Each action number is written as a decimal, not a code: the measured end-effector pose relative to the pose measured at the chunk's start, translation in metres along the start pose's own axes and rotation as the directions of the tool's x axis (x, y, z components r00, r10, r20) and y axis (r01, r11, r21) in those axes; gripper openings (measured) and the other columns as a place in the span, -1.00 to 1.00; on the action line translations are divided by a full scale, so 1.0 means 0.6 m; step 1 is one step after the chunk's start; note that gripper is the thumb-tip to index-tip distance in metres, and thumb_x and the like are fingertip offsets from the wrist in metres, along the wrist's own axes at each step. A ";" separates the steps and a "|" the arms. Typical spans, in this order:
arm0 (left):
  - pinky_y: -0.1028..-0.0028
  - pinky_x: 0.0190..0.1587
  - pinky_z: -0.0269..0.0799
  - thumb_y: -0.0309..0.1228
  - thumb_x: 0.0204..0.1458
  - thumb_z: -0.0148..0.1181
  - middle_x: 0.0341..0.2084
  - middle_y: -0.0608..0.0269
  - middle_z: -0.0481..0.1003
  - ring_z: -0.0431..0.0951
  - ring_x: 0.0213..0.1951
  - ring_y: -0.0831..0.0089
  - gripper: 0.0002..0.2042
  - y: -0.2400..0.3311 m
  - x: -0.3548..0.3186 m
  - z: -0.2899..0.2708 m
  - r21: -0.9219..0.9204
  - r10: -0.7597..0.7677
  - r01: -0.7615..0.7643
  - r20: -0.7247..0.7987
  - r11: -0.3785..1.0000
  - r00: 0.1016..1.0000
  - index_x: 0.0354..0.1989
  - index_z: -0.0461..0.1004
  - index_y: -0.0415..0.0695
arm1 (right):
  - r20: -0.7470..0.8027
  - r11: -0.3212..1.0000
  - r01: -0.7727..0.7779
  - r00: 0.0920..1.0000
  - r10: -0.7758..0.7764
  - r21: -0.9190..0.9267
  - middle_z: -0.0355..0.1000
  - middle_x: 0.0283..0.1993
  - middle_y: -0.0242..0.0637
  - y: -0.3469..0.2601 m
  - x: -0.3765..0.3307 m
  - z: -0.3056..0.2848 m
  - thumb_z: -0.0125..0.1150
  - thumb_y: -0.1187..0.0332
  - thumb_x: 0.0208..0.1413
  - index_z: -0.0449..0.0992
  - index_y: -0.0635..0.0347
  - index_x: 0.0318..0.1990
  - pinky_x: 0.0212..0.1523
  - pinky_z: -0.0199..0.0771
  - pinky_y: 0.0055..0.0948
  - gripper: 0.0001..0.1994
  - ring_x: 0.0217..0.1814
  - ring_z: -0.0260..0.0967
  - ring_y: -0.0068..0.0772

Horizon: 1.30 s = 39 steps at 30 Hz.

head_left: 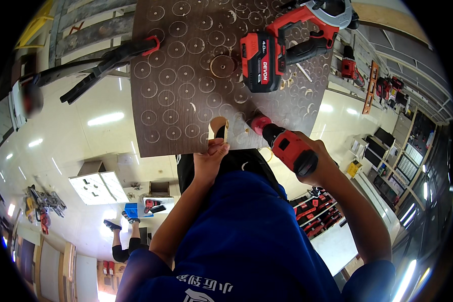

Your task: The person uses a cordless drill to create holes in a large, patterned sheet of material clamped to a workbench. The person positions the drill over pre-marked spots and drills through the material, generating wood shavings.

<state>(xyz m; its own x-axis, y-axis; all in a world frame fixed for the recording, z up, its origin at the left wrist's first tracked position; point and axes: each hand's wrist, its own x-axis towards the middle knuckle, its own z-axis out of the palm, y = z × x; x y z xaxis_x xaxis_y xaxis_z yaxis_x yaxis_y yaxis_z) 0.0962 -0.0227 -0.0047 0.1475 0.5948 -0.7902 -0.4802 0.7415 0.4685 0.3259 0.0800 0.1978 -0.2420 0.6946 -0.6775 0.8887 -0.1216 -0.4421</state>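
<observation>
A dark brown wood board [151, 136] covered in scored circles lies in front of me. My right hand [318, 163] is wrapped round the grip of a red and black cordless drill [293, 150]. The red hole saw [259, 124] on its front meets the board right of the cutout; whether it is turning I cannot tell. My left hand [210, 160] is closed on the board's near edge, fingertips at a pale-edged rounded cutout [218, 123]. Farther back a loose-looking round disc [222, 66] rests on the surface.
A red cordless saw [307, 32] with a large battery stands at the board's far right, beside a thin white stick [304, 73]. A black and red bar clamp [105, 63] grips the far left edge. More red tools [351, 66] lie at right. Another person's legs [126, 241] show lower left.
</observation>
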 end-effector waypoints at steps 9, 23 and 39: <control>0.43 -0.12 0.63 -0.59 0.11 0.30 -0.28 0.12 0.57 0.62 -0.25 0.44 -0.73 0.003 0.000 0.001 0.018 0.000 0.000 0.004 1.000 1.000 -0.05 0.41 -0.33 | 0.014 0.999 -0.009 1.000 0.010 -0.050 0.50 0.03 -0.15 0.005 -0.002 0.002 0.45 0.42 -0.20 0.45 0.10 0.11 -0.09 0.59 -0.17 -0.40 -0.15 0.55 0.08; 0.52 -0.11 0.59 -0.63 0.08 0.33 -0.30 0.16 0.56 0.61 -0.23 0.48 -0.74 0.010 -0.003 0.005 -0.037 -0.032 0.032 0.002 0.999 0.999 -0.09 0.44 -0.35 | 0.032 0.995 -0.070 0.997 0.067 0.071 0.50 0.06 -0.13 0.002 -0.005 0.006 0.44 0.43 -0.18 0.47 0.13 0.10 -0.06 0.60 -0.17 -0.43 -0.12 0.56 0.08; 0.43 -0.13 0.63 -0.58 0.10 0.33 -0.26 0.15 0.55 0.62 -0.23 0.45 -0.72 0.000 0.000 0.000 0.021 0.008 -0.008 0.005 1.000 1.000 -0.05 0.42 -0.31 | 0.041 0.998 -0.043 0.998 0.045 -0.043 0.47 0.10 -0.16 0.005 -0.002 0.004 0.42 0.46 -0.20 0.44 0.10 0.13 -0.05 0.58 -0.18 -0.39 -0.13 0.55 0.04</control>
<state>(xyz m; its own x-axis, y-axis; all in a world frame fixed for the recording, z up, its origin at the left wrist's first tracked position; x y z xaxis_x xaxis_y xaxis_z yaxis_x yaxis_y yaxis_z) 0.0962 -0.0224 -0.0047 0.1481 0.6022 -0.7845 -0.4631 0.7431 0.4830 0.3277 0.0770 0.1958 -0.2178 0.6586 -0.7203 0.9142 -0.1208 -0.3868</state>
